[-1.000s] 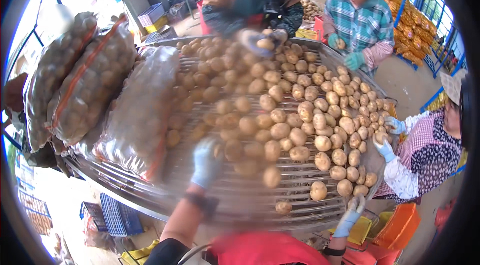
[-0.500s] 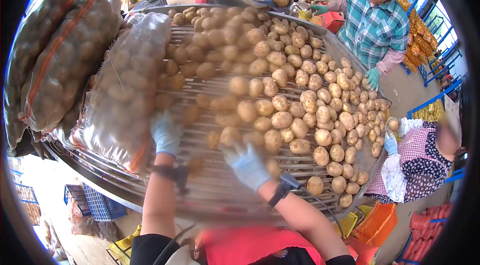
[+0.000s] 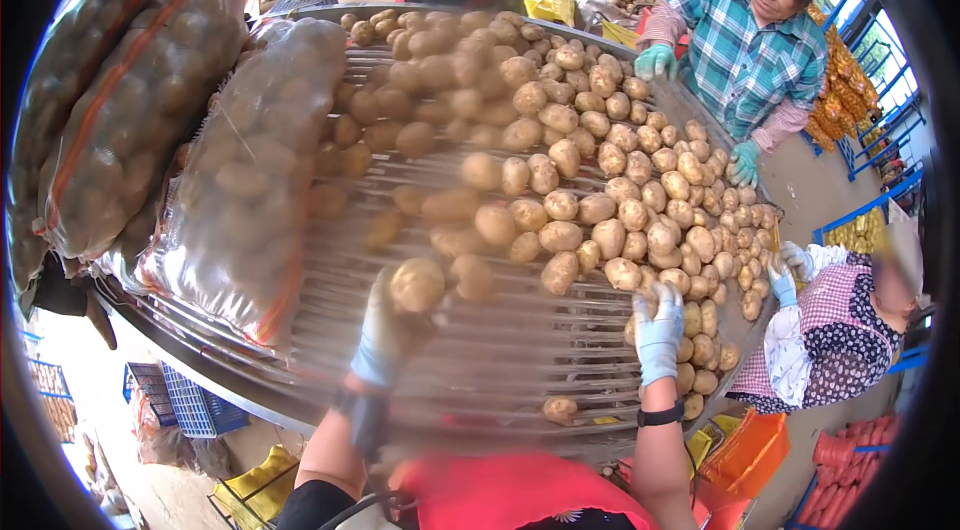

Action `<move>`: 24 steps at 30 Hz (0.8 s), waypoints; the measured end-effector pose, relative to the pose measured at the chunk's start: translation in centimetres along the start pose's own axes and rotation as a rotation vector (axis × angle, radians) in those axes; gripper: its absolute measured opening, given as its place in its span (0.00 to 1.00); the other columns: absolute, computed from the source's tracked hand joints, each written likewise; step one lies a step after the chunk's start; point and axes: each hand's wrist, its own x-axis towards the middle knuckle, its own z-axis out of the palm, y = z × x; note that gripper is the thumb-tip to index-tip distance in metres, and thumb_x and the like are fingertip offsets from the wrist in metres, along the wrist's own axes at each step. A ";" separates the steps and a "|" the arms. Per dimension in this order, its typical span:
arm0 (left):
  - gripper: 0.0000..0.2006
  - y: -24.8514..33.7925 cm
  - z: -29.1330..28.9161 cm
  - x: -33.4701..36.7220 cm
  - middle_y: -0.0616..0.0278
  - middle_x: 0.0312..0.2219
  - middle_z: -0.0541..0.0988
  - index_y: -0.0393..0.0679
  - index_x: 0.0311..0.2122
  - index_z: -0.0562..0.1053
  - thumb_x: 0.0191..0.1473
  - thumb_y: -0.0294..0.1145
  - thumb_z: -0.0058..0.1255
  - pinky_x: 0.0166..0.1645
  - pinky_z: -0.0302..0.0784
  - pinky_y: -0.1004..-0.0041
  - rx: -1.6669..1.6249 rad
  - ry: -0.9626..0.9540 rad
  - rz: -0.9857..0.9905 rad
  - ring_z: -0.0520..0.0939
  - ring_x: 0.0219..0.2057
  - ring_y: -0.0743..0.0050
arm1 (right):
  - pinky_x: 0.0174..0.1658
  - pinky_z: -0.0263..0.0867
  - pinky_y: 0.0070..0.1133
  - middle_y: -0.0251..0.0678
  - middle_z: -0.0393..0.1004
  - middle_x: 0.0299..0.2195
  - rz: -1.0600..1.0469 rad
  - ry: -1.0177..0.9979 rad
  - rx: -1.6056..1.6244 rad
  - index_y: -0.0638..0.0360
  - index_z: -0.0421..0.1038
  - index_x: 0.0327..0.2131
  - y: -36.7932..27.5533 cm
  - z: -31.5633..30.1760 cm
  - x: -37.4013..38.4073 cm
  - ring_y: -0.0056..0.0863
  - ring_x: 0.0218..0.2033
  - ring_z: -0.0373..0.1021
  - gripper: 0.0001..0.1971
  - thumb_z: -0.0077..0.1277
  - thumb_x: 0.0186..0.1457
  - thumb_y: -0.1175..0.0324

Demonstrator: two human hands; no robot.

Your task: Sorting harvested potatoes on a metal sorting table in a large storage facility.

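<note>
A wide slatted metal table (image 3: 500,340) is covered with loose brown potatoes (image 3: 665,200), heaped most thickly toward the right. My left hand (image 3: 380,340), in a pale blue glove, is closed round a potato (image 3: 417,285) over the near middle slats; blur softens its fingers. At the near edge of the right-hand heap, my right hand (image 3: 657,338), gloved alike, has its fingers apart and touching potatoes. A single potato (image 3: 561,410) rests on the slats near my apron, between my arms. Part of the middle is hazy.
Full mesh sacks (image 3: 235,170) of potatoes lie along the table's left side. Co-workers stand round the far and right edges, one in a plaid shirt (image 3: 755,45). Blue crates (image 3: 205,405) are at lower left; an orange crate (image 3: 750,455) stands at lower right.
Both my hands have moved right, the left one now round a potato. Potatoes at the near middle have shifted right into the heap. The plaid-shirted person's hand has come to the table edge.
</note>
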 end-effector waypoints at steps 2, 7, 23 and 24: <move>0.28 -2.5 0.6 0.3 0.62 0.44 0.77 0.44 0.53 0.68 0.63 0.58 0.36 0.40 0.75 0.69 -0.020 -0.059 -0.087 0.78 0.41 0.66 | 0.59 0.60 0.34 0.49 0.68 0.53 -0.128 -0.193 0.624 0.62 0.68 0.51 -6.2 -1.6 -1.1 0.45 0.55 0.65 0.25 0.61 0.50 0.66; 0.35 -9.2 0.0 -0.8 0.57 0.47 0.77 0.41 0.56 0.67 0.60 0.66 0.37 0.39 0.81 0.66 0.686 -0.141 -0.077 0.81 0.42 0.64 | 0.55 0.64 0.29 0.44 0.71 0.50 -0.407 -0.404 0.748 0.61 0.65 0.53 -14.9 -0.6 -4.4 0.37 0.51 0.69 0.28 0.63 0.51 0.65; 0.23 -8.3 -3.1 -1.7 0.47 0.49 0.75 0.39 0.53 0.70 0.49 0.21 0.56 0.54 0.72 0.63 1.465 0.056 0.586 0.76 0.48 0.51 | 0.57 0.60 0.26 0.41 0.69 0.51 0.240 -0.187 0.681 0.64 0.64 0.55 -1.8 0.3 -7.4 0.31 0.53 0.65 0.20 0.50 0.60 0.70; 0.20 -7.0 -1.5 0.4 0.48 0.47 0.76 0.40 0.50 0.72 0.49 0.20 0.56 0.52 0.73 0.65 1.676 -0.046 0.857 0.77 0.47 0.52 | 0.56 0.61 0.25 0.41 0.70 0.50 0.273 -0.175 0.751 0.64 0.64 0.54 -1.8 -0.4 -7.3 0.30 0.52 0.66 0.20 0.50 0.60 0.71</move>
